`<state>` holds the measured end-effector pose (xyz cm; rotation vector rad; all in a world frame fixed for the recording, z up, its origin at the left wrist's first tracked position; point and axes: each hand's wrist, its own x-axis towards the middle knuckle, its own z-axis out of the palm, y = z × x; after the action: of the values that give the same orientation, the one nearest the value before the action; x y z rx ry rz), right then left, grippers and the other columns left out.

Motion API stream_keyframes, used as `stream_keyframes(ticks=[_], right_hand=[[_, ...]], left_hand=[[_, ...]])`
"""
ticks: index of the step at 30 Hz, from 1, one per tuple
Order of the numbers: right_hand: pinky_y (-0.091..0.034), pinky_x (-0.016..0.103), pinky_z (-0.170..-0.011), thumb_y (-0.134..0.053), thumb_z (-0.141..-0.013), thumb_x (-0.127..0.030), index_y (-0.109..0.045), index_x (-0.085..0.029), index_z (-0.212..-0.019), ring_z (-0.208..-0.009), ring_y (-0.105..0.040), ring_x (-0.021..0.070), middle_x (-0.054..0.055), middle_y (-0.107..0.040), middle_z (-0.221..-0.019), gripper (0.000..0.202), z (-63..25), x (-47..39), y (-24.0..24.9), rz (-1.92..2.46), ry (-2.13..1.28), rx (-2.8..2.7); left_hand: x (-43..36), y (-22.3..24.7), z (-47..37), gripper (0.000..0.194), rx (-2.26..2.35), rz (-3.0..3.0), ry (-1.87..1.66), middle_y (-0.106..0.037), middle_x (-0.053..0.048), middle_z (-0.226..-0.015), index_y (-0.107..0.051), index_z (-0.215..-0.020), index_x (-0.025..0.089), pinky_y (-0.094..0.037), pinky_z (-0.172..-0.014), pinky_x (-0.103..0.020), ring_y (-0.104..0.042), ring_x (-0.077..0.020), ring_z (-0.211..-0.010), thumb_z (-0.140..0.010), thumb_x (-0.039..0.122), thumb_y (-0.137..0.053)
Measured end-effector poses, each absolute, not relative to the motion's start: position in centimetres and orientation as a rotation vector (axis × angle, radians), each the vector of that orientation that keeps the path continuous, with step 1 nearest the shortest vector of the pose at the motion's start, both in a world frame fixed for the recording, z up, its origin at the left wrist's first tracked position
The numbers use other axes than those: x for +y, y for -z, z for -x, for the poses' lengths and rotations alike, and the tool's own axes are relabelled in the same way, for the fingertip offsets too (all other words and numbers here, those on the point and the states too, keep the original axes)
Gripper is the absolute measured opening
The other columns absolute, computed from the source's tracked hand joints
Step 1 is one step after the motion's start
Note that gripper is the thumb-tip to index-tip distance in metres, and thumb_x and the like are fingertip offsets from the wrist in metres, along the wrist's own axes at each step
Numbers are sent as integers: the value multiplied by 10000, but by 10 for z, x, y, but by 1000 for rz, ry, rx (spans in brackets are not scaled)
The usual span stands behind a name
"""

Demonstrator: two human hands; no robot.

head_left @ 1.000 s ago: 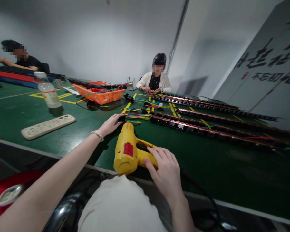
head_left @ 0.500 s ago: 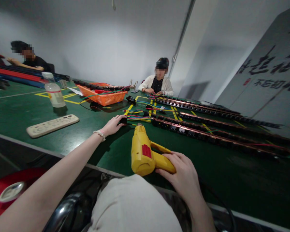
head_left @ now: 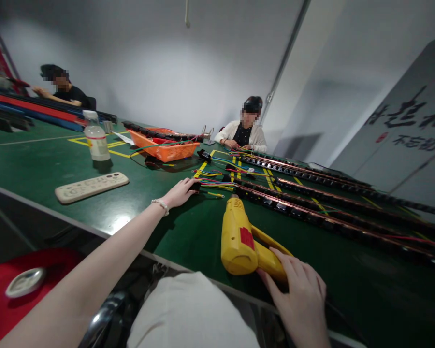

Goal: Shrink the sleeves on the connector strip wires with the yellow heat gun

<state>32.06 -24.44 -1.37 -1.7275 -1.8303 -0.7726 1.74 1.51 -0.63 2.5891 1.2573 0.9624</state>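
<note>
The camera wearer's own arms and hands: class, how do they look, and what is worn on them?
The left hand and right hand are both ungloved. No sleeve shows on either forearm. The left wrist wears a pale, bumpy bracelet; nothing shows on the right wrist.

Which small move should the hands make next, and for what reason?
Probably the right hand should ease the yellow heat gun slightly rightward, because its nozzle sits close to the coloured wires and the left hand rests at their ends.
</note>
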Motion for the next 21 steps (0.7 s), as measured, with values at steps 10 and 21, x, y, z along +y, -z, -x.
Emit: stream_keyframes(ticks=[10, 21], right_hand=[[-326, 426, -849, -511, -808, -540, -542, -229, -1119, -936, -497, 256, 54, -620, -977, 440, -277, -234, 7, 1600, 634, -1885], [-283, 391, -943, -555, -802, -494, -529, -213, -1138, -958, -501, 215, 34, -607, -998, 438, -247, -226, 7, 1520, 567, -1924]], left_hand=[[12, 4, -20, 421, 1175, -2525, -1004, -528, -84, -1175, -432, -1288, 230, -398, -996, -393, -492, -225, -1138, -867, 232, -432], [18, 8, -17, 419, 1100, -2493, -1049, -512, -101, -1218, -445, -1266, 178, -365, -1039, -414, -467, -232, -1176, -847, 196, -442]])
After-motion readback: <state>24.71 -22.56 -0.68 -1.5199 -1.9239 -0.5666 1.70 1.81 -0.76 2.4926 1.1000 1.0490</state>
